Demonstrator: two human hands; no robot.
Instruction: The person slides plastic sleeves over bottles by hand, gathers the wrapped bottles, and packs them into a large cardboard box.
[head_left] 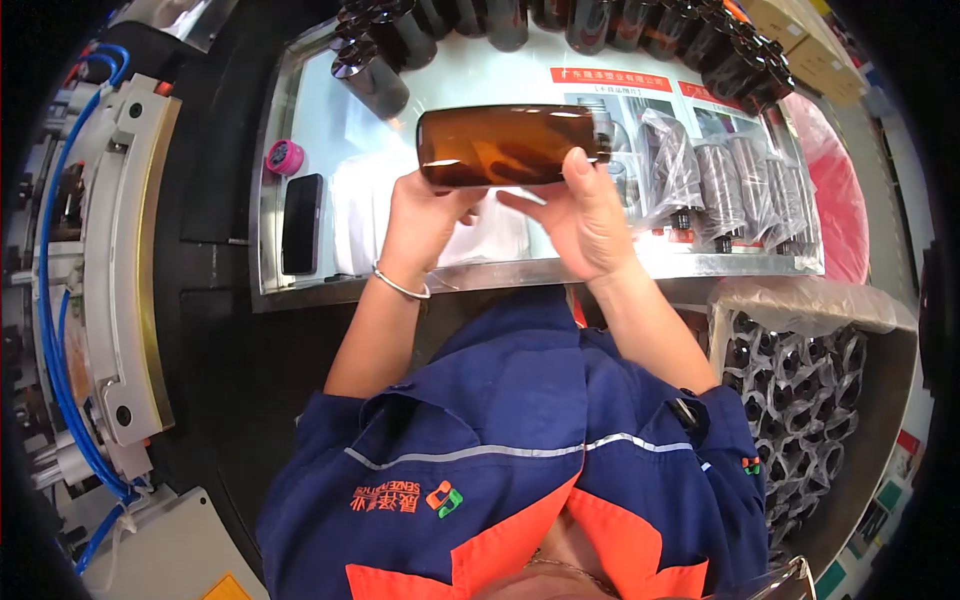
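Note:
A glossy amber bottle (505,147) lies sideways in the air above the worktable, its neck end to the right. My left hand (425,215) grips its left end from below, most of the fingers hidden behind the bottle. At the right end, my right hand (592,215) holds it near the neck, thumb on the near side and fingers partly hidden underneath. Beneath the bottle, a white sheet or cloth (365,220) lies on the table.
Dark bottles (370,80) line the worktable's (440,90) far edge. Several plastic-wrapped bottles (718,190) lie at right. A black phone (302,225) and pink tape roll (285,157) sit at left. A box (880,400) of wrapped bottles stands lower right; machinery (125,280) stands left.

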